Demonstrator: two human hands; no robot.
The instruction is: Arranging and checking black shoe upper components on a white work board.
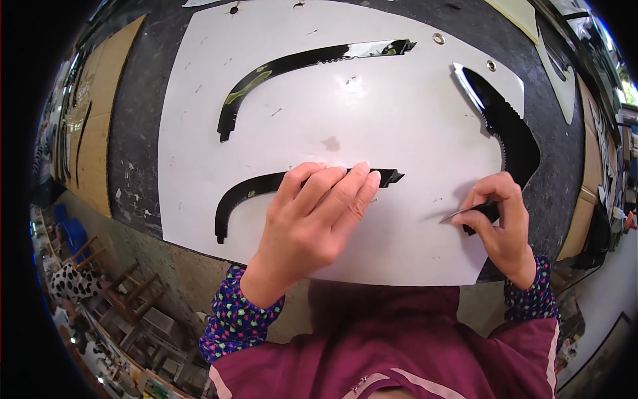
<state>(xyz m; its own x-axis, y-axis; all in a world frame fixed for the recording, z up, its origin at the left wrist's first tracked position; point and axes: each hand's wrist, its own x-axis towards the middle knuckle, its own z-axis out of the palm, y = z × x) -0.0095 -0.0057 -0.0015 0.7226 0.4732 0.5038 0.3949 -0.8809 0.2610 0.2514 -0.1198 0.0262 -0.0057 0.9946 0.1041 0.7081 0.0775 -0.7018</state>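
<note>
Partly, the left fingers (342, 193) hide one strip (242, 191); another strip (292, 62) lies beyond

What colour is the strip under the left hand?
The strip is black, best seen in the head view.

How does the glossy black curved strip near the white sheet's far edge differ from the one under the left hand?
The upper glossy black curved strip lies untouched; the lower glossy black curved strip is under the bare left hand. The upper strip's notched lower edge shows, while the lower strip's middle is covered. Both bend down toward the left and have pointed right ends.
</note>
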